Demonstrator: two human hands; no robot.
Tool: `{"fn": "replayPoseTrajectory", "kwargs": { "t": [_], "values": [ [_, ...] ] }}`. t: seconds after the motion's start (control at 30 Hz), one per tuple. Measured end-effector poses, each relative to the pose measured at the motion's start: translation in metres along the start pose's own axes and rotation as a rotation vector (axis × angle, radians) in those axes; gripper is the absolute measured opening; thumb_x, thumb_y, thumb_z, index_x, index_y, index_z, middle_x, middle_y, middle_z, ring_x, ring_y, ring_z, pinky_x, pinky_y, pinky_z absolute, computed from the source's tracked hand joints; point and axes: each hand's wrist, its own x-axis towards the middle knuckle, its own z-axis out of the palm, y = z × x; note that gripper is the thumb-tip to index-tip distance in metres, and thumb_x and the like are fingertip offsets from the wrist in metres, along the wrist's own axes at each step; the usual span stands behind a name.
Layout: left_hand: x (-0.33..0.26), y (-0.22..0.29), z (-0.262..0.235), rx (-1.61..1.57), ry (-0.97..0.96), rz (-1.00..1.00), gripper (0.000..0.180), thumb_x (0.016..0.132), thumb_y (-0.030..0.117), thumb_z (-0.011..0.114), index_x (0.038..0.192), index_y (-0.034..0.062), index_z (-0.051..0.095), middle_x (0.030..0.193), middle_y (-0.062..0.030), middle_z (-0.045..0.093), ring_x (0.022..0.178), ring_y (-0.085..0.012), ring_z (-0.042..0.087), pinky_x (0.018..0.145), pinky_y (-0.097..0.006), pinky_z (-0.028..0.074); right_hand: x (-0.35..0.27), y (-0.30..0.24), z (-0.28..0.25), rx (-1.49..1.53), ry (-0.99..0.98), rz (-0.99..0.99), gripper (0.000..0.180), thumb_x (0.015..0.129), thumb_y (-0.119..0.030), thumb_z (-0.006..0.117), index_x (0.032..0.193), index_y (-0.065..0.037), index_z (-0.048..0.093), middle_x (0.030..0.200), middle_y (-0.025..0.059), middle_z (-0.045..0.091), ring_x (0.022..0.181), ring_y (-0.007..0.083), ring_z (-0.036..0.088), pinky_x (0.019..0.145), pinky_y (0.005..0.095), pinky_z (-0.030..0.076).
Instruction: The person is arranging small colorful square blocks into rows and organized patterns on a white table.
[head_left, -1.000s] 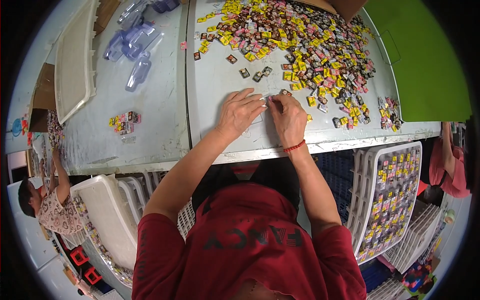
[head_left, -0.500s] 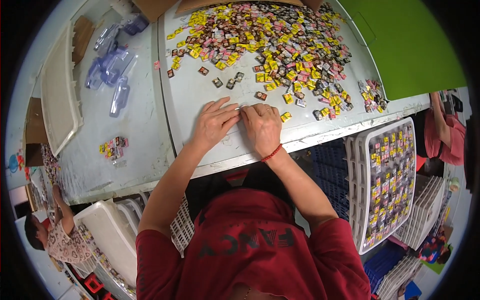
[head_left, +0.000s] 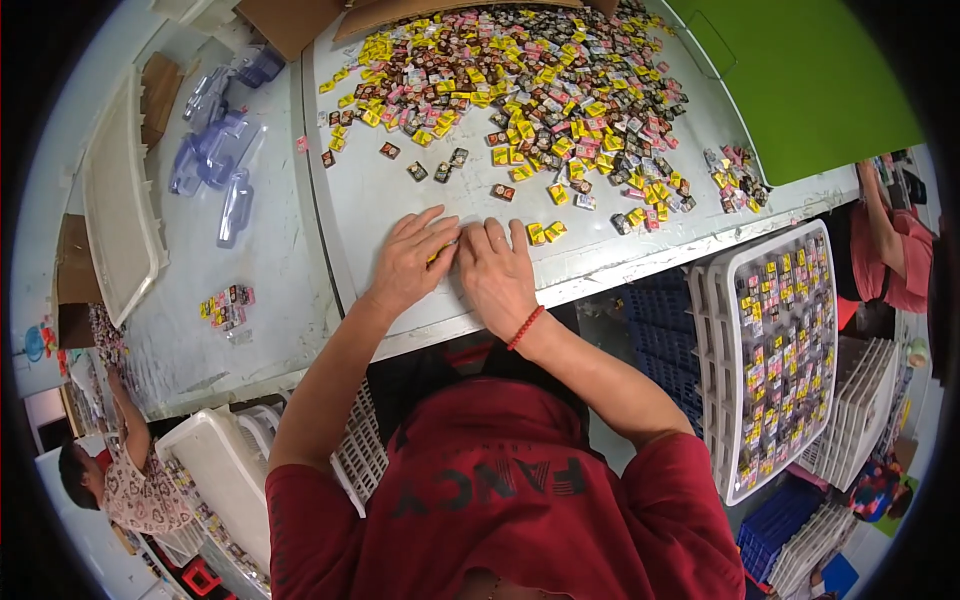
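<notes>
Close to the table's near edge, my left hand [head_left: 408, 264] lies low over the surface, its fingers bent around a small yellow packet [head_left: 433, 256] that shows partly beneath them. Touching or almost touching it, my right hand [head_left: 498, 275] has its fingers curled downward; whatever is under those fingertips is hidden. A red bead bracelet [head_left: 526, 328] circles the right wrist. Just right of that hand lie two yellow packets [head_left: 545, 233]. Beyond both hands spreads a big heap of small packets [head_left: 520, 90] in yellow, pink, brown and black, with a few loose dark ones [head_left: 443, 172] nearer me.
Clear plastic containers [head_left: 215, 150] and a small packet cluster [head_left: 228, 308] sit on the left table. A green board [head_left: 810, 90] borders the right side. Stacked white trays [head_left: 780, 360] full of packets stand below right. Other people [head_left: 885, 250] work at both sides.
Both hands have shifted slightly left, and the right hand has come nearer me. A yellow packet now shows under the left fingers, and a second one is visible right of my right hand.
</notes>
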Motion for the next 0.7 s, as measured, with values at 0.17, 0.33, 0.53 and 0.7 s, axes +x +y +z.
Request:
{"fn": "replayPoseTrajectory", "kwargs": {
  "t": [0.17,0.33,0.53,0.7],
  "values": [
    [0.003,0.003,-0.001,0.019,0.004,0.019,0.019,0.077,0.007,0.069,0.095,0.0021,0.067,0.105,-0.0095,0.067,0.109,-0.0287,0.058,0.088,-0.041,0.045,-0.010,0.020,0.000,0.180,0.135,-0.010,0.029,0.077,-0.013,0.063,0.104,-0.001,0.063,0.110,0.0114,0.056,0.104,0.0266,0.052,0.093,0.0456,0.037],
    [0.028,0.020,-0.015,-0.046,0.094,-0.077,0.020,0.076,0.012,0.072,0.093,0.0034,0.066,0.102,-0.0098,0.064,0.099,-0.0292,0.060,0.082,-0.038,0.049,-0.016,0.101,-0.032,0.217,0.244,0.208,0.030,0.072,-0.004,0.069,0.100,-0.003,0.060,0.096,0.0130,0.063,0.095,0.0321,0.057,0.082,0.0413,0.045],
    [0.093,0.048,0.065,-0.126,0.056,-0.033,0.020,0.073,0.010,0.070,0.090,0.0027,0.063,0.093,-0.0107,0.060,0.088,-0.0289,0.059,0.077,-0.038,0.050,-0.017,0.138,-0.020,0.226,0.152,0.260,0.024,0.073,-0.001,0.068,0.096,-0.003,0.058,0.095,0.0133,0.063,0.092,0.0342,0.056,0.081,0.0414,0.045],
    [0.099,0.040,0.086,-0.132,-0.062,-0.022,0.021,0.074,0.004,0.067,0.095,0.0005,0.063,0.105,-0.0130,0.060,0.096,-0.0303,0.058,0.082,-0.037,0.049,-0.017,0.131,-0.016,0.259,0.172,0.253,0.018,0.074,0.000,0.065,0.091,-0.003,0.059,0.090,0.0111,0.063,0.087,0.0326,0.058,0.077,0.0404,0.045]
  ]
}}
